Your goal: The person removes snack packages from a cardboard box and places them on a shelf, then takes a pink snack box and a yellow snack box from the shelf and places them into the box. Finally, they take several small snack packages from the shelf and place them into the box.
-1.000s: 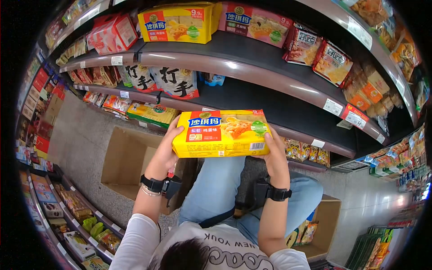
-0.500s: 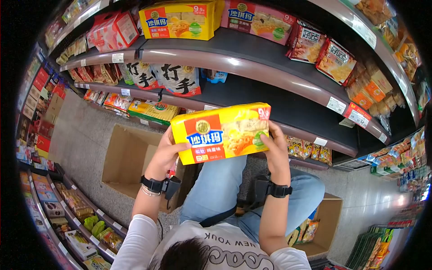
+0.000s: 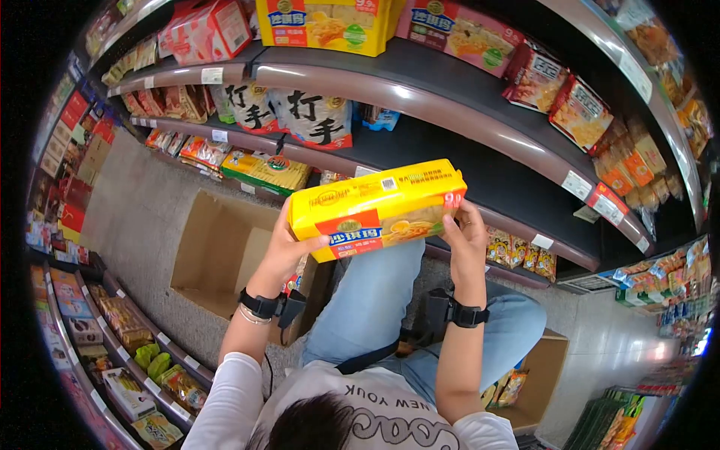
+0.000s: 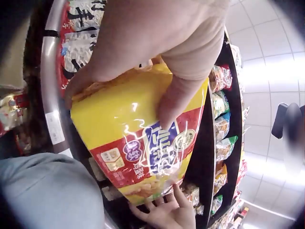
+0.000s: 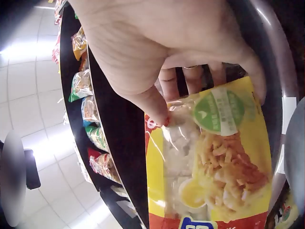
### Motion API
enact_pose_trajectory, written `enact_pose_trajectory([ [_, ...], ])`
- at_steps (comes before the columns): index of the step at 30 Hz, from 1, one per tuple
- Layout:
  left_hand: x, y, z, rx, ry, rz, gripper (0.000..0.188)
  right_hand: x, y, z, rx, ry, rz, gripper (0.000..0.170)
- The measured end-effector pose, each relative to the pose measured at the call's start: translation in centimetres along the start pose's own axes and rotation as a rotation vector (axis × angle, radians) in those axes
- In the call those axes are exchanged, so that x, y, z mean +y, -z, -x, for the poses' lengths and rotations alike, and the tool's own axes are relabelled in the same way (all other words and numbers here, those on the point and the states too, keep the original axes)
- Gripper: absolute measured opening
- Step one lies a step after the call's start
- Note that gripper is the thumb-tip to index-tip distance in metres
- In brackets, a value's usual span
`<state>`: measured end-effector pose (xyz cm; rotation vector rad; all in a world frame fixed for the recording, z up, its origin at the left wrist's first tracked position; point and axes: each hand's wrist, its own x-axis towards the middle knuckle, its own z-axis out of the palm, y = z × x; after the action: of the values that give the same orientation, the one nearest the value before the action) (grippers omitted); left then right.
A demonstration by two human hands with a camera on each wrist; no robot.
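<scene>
Both hands hold a yellow and red snack package (image 3: 379, 206) above the lap, tilted so its plain yellow side faces up toward the head view. The left hand (image 3: 289, 244) grips its left end, thumb on the printed front; the left wrist view shows that thumb pressed across the package (image 4: 138, 129) beside the blue lettering. At the other end, the right hand (image 3: 466, 236) pinches the corner with thumb and fingers. In the right wrist view, the right hand (image 5: 167, 52) has its fingers behind the package (image 5: 214, 157), near the green label.
Shelves (image 3: 375, 90) curve across the front, bearing a similar yellow package (image 3: 330, 28), a pink package (image 3: 457, 37) and white bags (image 3: 311, 116). One cardboard box (image 3: 206, 259) stands on the floor at left, another (image 3: 544, 375) at right with packets inside.
The package has rolled in the hands, from its front facing up to its yellow side showing, and its right end has risen slightly. The head view has shifted, moving the shelves rightward.
</scene>
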<state>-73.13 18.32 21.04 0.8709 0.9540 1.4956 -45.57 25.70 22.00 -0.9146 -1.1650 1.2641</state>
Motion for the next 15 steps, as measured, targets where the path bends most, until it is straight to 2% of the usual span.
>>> enact_pose_trajectory([
  [1, 0.1, 0.4, 0.3, 0.028, -0.027, -0.01, 0.065, -0.2, -0.8, 0.0, -0.021, 0.04, 0.062, 0.037],
  [2, 0.5, 0.8, 0.7, 0.091, 0.034, 0.072, 0.06, -0.3, -1.7, -0.1, -0.045, 0.079, 0.123, 0.04],
  [3, 1.5, 1.1, 1.1, 0.154, 0.093, 0.155, 0.055, -0.4, -2.7, -0.2, -0.088, 0.067, 0.158, 0.047],
  [5, 3.3, 1.8, 2.1, 0.277, 0.16, 0.293, 0.041, -0.7, -5.1, -0.2, -0.157, 0.017, 0.185, 0.045],
  [7, 2.9, 5.7, 2.8, 0.272, 0.164, 0.323, 0.041, 0.1, -7.1, -0.8, -0.254, 0.006, 0.237, 0.043],
  [10, 3.8, 9.4, 4.9, 0.337, 0.179, 0.393, 0.043, 1.5, -10.6, -1.5, -0.342, 0.023, 0.162, 0.04],
  [11, 4.0, 10.2, 5.6, 0.359, 0.182, 0.427, 0.044, 3.0, -11.3, -1.8, -0.359, 0.01, 0.19, 0.05],
  [14, 3.9, 11.9, 7.2, 0.447, 0.115, 0.468, 0.046, 2.9, -15.7, -0.5, -0.391, -0.365, -0.195, 0.067],
  [15, 3.6, 12.4, 7.5, 0.441, 0.084, 0.475, 0.047, 3.1, -17.1, -0.2, -0.434, -0.424, -0.302, 0.071],
])
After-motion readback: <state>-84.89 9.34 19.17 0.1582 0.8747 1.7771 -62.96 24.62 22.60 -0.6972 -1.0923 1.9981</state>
